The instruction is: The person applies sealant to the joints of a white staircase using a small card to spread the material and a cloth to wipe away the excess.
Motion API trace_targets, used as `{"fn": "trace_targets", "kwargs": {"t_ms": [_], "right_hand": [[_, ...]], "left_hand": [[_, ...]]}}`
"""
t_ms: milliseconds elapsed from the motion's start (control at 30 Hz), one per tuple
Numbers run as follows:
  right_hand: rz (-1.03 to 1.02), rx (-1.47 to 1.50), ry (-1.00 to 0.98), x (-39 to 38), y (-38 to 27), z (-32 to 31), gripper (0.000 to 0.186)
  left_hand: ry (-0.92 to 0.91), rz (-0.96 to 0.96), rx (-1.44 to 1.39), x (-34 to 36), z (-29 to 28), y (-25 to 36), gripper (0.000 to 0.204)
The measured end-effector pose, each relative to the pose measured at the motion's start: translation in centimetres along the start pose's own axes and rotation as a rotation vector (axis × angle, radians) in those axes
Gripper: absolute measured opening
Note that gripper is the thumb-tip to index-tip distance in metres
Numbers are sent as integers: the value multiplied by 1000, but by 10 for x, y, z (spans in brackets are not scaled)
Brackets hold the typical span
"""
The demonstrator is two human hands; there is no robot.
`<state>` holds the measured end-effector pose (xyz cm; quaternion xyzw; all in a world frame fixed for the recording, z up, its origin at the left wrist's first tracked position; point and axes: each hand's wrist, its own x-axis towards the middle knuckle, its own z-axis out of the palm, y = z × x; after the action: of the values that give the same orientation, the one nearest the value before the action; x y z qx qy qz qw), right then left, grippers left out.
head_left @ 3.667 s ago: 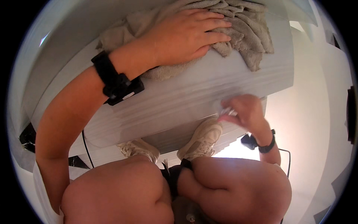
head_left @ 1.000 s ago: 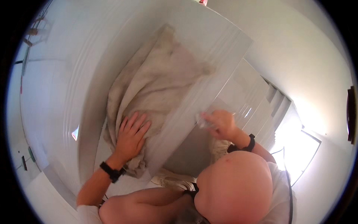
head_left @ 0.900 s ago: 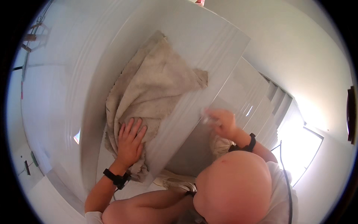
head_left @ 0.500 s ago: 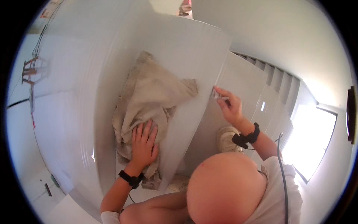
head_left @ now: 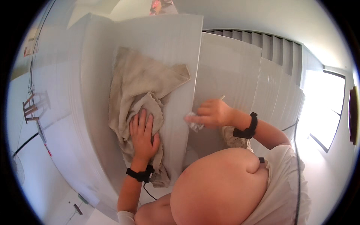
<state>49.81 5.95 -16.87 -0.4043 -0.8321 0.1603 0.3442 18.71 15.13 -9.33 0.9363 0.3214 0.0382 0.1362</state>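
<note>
A beige cloth (head_left: 140,75) with a scalloped edge lies rumpled on a glossy pale stair step (head_left: 168,33). My left hand (head_left: 142,138) rests flat on its near part, fingers stretched out. Over the front edge of that step, to the right of the cloth, my right hand (head_left: 213,112) is closed. A crumpled whitish wad (head_left: 195,123) shows below its fingers, and a thin pale stick end (head_left: 222,97) pokes out above. Whether these two are one thing I cannot tell; the grip hides the middle.
Lower pale steps (head_left: 228,56) go down to the right, beside a grey slatted structure (head_left: 270,48). My shoe (head_left: 234,137) stands on the step below. A wooden stool (head_left: 33,107) is far left, a bright window (head_left: 322,108) at right. A cable (head_left: 297,168) hangs beside my right side.
My right hand has moved left and nearer to me, turning so the whitish wad shows below it. The view has shifted. My left hand stays on the cloth, whose scalloped fold now lies more open.
</note>
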Motion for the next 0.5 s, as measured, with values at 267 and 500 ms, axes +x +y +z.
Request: {"fn": "trace_targets", "kwargs": {"t_ms": [267,500], "right_hand": [[-9,14,9,-4,2,4,71],[264,237,207,1,21,-7,70]], "left_hand": [[-70,-21,64,-3,0,3,66],[-187,63,-9,3,7,63,62]]}}
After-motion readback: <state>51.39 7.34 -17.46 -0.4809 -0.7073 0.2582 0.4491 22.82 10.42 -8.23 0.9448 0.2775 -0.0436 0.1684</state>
